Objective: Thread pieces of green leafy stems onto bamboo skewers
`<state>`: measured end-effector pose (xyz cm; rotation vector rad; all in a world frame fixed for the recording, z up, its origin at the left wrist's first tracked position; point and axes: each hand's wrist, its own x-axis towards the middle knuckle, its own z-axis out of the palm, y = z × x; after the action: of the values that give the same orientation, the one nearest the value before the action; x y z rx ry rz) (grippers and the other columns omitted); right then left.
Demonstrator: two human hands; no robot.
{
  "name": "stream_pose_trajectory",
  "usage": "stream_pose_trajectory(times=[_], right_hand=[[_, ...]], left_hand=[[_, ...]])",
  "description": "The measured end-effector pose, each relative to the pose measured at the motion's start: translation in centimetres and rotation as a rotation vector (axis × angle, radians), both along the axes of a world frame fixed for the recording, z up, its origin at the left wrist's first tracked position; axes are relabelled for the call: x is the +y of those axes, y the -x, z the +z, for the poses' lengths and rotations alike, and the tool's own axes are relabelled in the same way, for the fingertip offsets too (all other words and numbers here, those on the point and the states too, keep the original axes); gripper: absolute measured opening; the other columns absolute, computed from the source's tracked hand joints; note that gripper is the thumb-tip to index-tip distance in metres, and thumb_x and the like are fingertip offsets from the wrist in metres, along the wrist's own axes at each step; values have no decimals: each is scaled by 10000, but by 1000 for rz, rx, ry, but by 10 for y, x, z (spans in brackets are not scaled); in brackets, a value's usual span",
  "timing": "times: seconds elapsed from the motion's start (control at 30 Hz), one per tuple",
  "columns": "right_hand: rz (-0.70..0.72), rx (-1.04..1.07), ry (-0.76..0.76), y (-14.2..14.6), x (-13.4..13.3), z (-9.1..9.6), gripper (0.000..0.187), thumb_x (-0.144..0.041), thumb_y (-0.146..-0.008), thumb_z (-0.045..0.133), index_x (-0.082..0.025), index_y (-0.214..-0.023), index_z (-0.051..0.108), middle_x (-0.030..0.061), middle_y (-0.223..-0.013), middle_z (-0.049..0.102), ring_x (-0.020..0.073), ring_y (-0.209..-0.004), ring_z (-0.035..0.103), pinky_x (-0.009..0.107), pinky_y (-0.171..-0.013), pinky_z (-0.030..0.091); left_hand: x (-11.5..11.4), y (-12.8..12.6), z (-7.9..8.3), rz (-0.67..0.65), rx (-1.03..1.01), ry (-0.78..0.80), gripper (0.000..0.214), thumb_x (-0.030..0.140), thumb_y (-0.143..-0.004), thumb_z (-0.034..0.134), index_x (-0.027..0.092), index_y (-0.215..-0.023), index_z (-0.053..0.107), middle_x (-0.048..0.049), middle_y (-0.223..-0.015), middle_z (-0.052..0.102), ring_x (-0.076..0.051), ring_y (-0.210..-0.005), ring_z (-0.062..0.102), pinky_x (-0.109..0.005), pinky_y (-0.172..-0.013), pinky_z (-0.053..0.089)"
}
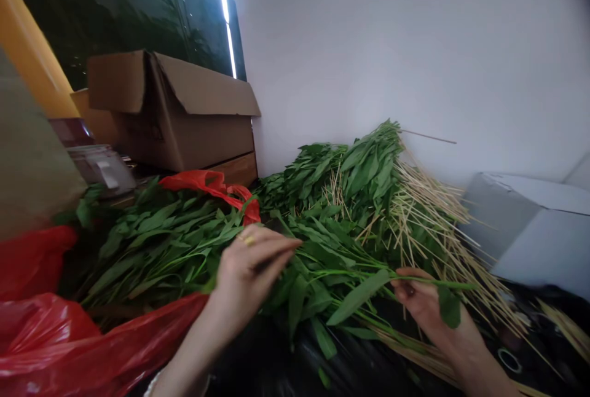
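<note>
A big heap of green leafy stalks [350, 200] lies in front of me, mixed with several thin bamboo skewers [428, 212]. My left hand [249, 274], with a ring on one finger, has its fingers pressed together on a bunch of leaves. My right hand [421, 305] pinches a single green stalk [405, 280] with long leaves, held level between the two hands. More loose greens [157, 243] lie in an open red plastic bag [69, 335] at the left.
An open cardboard box [179, 108] stands at the back left before a dark window. A white wall [391, 47] rises behind the heap. A grey box [534, 225] sits at the right. Black plastic sheeting [286, 360] covers the surface below my hands.
</note>
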<state>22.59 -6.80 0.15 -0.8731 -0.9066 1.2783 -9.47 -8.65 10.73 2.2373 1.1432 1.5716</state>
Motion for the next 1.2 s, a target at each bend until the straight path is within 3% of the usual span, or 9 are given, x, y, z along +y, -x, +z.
stream_pose_trajectory(times=[0.1,0.23,0.5,0.6,0.87,1.03,1.1,1.17,1.2], right_hand=[[30,5,8,2,-3,4,175,-315,-616,749,-208,-753,764,92,-682,711,232,-607,583,377,-554,447],[46,56,31,6,-7,7,190,-299,-583,781,-206,-748,778,81,-677,719,199,-584,572,331,-541,429],[123,22,54,7,-12,7,215,-325,-615,800,-190,-781,789,85,-695,734,181,-575,592,311,-559,445],[167,-15,64,13,-14,8,212,-309,-589,817,-185,-759,791,91,-700,740,196,-605,617,313,-581,467],[294,25,10,40,-18,3,169,-213,-637,714,-190,-784,794,79,-737,738,200,-659,634,293,-593,474],[120,56,-40,17,-16,-2,113,-225,-594,729,-191,-688,779,52,-690,709,152,-567,585,241,-492,441],[107,56,-18,13,-16,-3,119,-239,-614,741,-192,-715,782,55,-688,711,157,-598,601,233,-507,449],[166,46,-2,16,-17,-3,140,-263,-631,765,-196,-751,787,58,-695,715,171,-639,622,245,-557,478],[197,43,-2,18,-17,-4,153,-272,-627,783,-198,-761,790,57,-705,717,178,-659,632,256,-588,493]], left_hand=[[1,-23,-20,-30,367,-76,146,295,-858,664,284,-968,759,-26,-900,738,-197,-843,586,-322,-780,391],[13,-38,-51,78,576,-108,138,282,-887,615,244,-923,742,-37,-842,724,-205,-818,565,-341,-711,322],[18,-36,-58,142,671,-192,150,189,-856,570,210,-796,706,-25,-696,667,-189,-747,555,-336,-655,295],[17,-32,-61,181,543,-189,148,157,-812,575,196,-716,681,-17,-652,642,-188,-729,548,-328,-670,337],[29,-24,-71,298,-202,102,167,214,-760,550,174,-638,656,-5,-625,633,-166,-655,558,-276,-650,436],[23,0,-58,473,-560,173,162,258,-789,529,185,-699,643,8,-661,621,-145,-629,546,-237,-590,425],[-1,0,-51,275,-295,255,216,257,-864,504,198,-726,659,-11,-704,642,-158,-672,568,-247,-598,442],[-35,-11,-50,-317,261,378,282,264,-953,420,224,-876,688,-55,-852,683,-193,-798,614,-287,-659,493],[-53,-18,-53,-468,375,395,237,292,-951,469,252,-893,696,-51,-881,691,-195,-819,627,-289,-665,511]])
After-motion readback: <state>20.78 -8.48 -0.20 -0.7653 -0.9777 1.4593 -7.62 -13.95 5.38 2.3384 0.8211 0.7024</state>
